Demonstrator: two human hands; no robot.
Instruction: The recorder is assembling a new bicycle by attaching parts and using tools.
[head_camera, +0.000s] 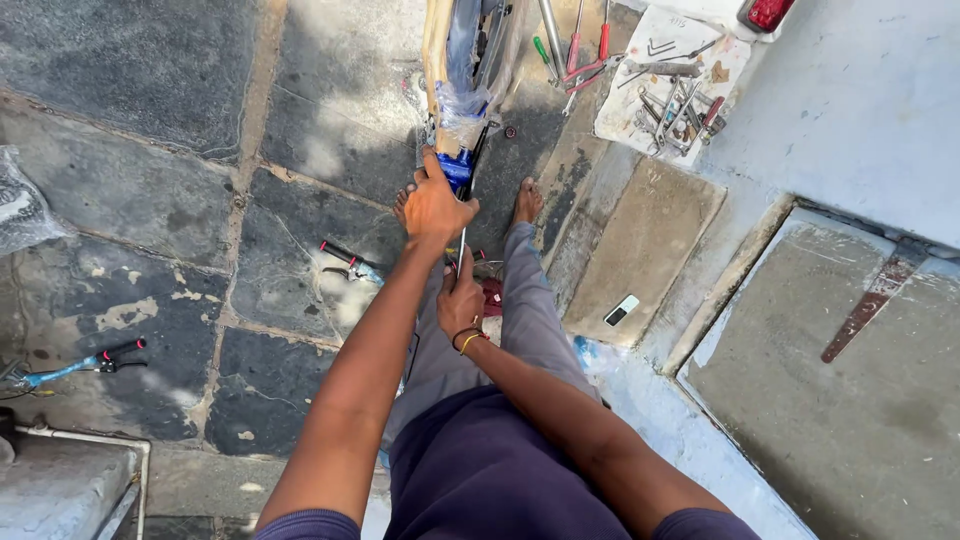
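While the person stands barefoot on the stone floor (150, 90), both hands work at a plastic-wrapped blue frame (462, 90).

From the head view, the left hand (436, 205) is clenched around the frame's lower blue end, just ahead of the feet. Below it, the right hand (461, 303) has its fingers closed on a thin rod (461, 243). Red-handled pliers (350, 263) lie near on the floor; more tools (670, 95) sit on a white cloth well apart.

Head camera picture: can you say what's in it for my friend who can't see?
Seen from above, a person standing barefoot on stone paving grips a blue, plastic-wrapped frame part with the left hand, while the right hand holds a thin rod below it. Hand tools lie on a cloth ahead, and pliers on the floor.
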